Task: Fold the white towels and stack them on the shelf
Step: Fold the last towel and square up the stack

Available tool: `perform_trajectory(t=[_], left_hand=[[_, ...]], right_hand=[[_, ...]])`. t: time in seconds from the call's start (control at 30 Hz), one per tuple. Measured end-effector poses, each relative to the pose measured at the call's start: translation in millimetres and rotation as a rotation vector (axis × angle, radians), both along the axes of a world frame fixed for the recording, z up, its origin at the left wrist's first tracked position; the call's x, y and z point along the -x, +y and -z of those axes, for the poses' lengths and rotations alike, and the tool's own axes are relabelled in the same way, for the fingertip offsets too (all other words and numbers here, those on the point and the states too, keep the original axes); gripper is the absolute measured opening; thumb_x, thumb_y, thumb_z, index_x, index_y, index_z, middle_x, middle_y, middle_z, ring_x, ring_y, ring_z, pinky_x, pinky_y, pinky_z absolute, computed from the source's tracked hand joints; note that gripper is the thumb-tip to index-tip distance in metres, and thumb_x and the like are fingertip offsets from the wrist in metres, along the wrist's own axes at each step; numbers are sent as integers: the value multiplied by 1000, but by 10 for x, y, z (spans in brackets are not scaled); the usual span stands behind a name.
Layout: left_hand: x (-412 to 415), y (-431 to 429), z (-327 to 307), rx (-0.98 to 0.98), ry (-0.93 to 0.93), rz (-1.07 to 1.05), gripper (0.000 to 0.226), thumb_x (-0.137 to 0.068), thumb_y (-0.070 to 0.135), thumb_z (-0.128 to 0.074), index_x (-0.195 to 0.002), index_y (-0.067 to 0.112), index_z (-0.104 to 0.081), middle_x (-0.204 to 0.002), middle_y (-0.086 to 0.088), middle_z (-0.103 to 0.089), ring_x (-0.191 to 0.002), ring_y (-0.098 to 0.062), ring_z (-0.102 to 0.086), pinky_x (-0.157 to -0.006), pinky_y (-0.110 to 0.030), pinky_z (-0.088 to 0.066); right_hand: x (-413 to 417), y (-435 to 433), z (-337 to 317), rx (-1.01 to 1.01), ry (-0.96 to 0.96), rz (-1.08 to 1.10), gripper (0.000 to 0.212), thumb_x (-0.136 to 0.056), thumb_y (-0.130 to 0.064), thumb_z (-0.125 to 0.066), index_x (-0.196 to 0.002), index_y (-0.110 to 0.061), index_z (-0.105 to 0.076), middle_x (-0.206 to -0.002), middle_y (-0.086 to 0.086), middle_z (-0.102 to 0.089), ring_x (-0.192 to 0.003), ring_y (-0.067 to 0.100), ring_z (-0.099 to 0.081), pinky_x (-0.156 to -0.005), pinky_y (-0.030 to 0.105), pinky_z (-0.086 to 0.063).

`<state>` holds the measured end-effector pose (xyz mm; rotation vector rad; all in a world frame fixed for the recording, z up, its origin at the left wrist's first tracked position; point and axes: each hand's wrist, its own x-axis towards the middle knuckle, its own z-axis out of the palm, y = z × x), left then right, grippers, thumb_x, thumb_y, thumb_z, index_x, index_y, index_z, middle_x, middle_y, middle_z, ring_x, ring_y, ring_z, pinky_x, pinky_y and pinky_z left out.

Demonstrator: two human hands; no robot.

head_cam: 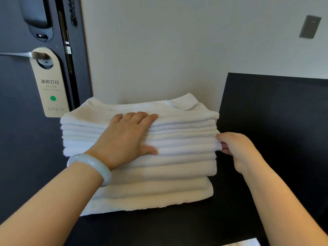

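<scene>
Item: stack of folded white towels (159, 174), many layers, folded edges facing the viewer. Location: on the dark shelf (177, 226), toward its left rear corner, the back against the white wall (159, 50). The lower layers jut further toward the front edge than the upper ones. A small folded white cloth (184, 103) lies on top, at the stack's right rear.

Left grip (124, 137): open, fingers straight and laid over the top front edge of the stack, thumb spread against the front face lower down; pressing, grasping nothing. A pale jade-coloured bangle (92, 166) sits on the wrist.

Right grip (236, 148): at the stack's right side, closed on the corner of a mid-stack towel (195, 144), thumb above it, fingers tucked beneath between layers.

Surroundings: a dark upright panel (275, 112) rises at the shelf's right rear. A dark door (17, 139) stands past the left edge, with a metal lever handle (16, 54) carrying a beige door hanger (50, 86) with a green dot. A grey wall plate (309, 26) is fixed high on the wall. A white item (246, 243), mostly cut off, lies at the shelf's front edge.
</scene>
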<state>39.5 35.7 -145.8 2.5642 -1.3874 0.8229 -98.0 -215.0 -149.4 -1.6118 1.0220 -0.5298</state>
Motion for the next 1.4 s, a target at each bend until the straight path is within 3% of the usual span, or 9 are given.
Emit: perform_trajectory(t=[0.1, 0.23, 0.43, 0.53, 0.93, 1.07, 1.17, 1.33, 1.4], left_hand=[[13, -32, -20, 10, 1, -21, 96, -75, 75, -56, -152, 33, -18, -152, 6, -32, -138, -20, -33, -116, -45, -22], [49, -67, -5, -5, -25, -60, 100, -74, 74, -58, -153, 30, -16, -152, 6, -31, -141, -19, -28, -119, -48, -14], [53, -65, 23, -2, -28, -66, 102, -73, 73, -60, -154, 29, -14, -151, 5, -32, -140, -20, -29, -119, -50, -16], [56, -63, 32, -5, -20, -55, 101, -74, 72, -59, -154, 29, -14, -151, 5, -32, -139, -21, -30, -119, -50, -16], [101, -5, 10, 7, -33, -25, 81, -84, 69, -42, -151, 29, -24, -151, 2, -36, -136, -23, -37, -117, -48, -21], [95, 68, 44, -39, -22, -28, 94, -80, 72, -52, -155, 32, -9, -158, 2, -25, -143, -22, -25, -119, -52, -13], [80, 115, 64, -83, -26, -57, 111, -73, 72, -62, -155, 34, 3, -161, 3, -17, -146, -23, -18, -119, -55, -11], [147, 81, 92, -83, -48, -126, 112, -76, 69, -63, -153, 34, 10, -162, 4, -10, -146, -24, -19, -114, -53, -23], [193, 82, 75, -91, -50, -112, 110, -78, 68, -62, -154, 33, 11, -162, 3, -9, -146, -24, -18, -114, -53, -22]], right_hand=[[2, -22, 4, 250, -54, 20, 21, -89, -35, -69, -86, -14, -68, -86, 9, -65, -75, 17, -56, -61, 30, -40], [10, 25, -132, 505, 30, 3, 19, -93, -29, -65, -86, -11, -68, -83, 10, -65, -68, 18, -57, -57, 28, -41], [135, 114, -414, 89, -72, 21, 13, -90, -23, -69, -92, -13, -61, -82, 7, -59, -69, 17, -51, -81, 36, -52], [209, 123, -195, -60, -48, -12, 14, -91, -18, -68, -102, -10, -64, -84, 8, -61, -64, 14, -50, -64, 29, -50], [169, 126, -73, -48, -183, -6, 10, -95, -20, -63, -101, -12, -61, -86, 12, -63, -69, 21, -63, -62, 36, -59], [146, 128, 91, 87, -96, -25, 26, -97, -32, -59, -116, -14, -58, -95, 7, -62, -83, 21, -61, -72, 36, -53], [169, 167, 79, -22, -184, -84, 30, -95, -44, -58, -104, -16, -62, -97, 9, -66, -90, 25, -64, -68, 35, -50], [84, 117, 24, 112, -336, -35, 23, -94, -24, -63, -117, -20, -66, -107, 3, -69, -98, 19, -66, -84, 37, -54], [74, 96, 73, 89, -310, -11, 28, -93, -20, -64, -122, -20, -63, -107, 3, -68, -96, 19, -66, -79, 36, -54]])
